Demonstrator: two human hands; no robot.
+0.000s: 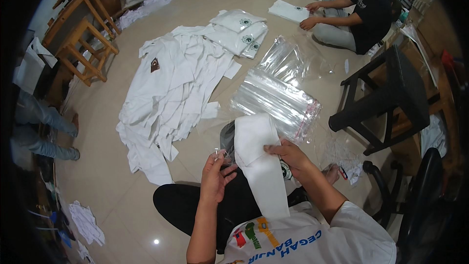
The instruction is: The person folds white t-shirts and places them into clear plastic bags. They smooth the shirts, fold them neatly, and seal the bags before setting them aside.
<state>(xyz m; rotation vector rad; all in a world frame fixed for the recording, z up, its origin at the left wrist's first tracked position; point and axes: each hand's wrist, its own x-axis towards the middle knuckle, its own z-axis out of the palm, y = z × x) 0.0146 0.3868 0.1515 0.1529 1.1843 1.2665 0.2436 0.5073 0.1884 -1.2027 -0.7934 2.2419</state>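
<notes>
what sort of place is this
Most likely a small garment-packing workshop: loose white garments are piled on the tiled floor, clear plastic bags lie beside them, and folded white garments in clear packs are stacked at the pile's far end.

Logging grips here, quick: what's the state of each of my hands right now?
Left hand: thumb and forefinger closed on clear plastic, other fingers loose.
Right hand: closed, holding white folded cloth, thumb on top.
</notes>
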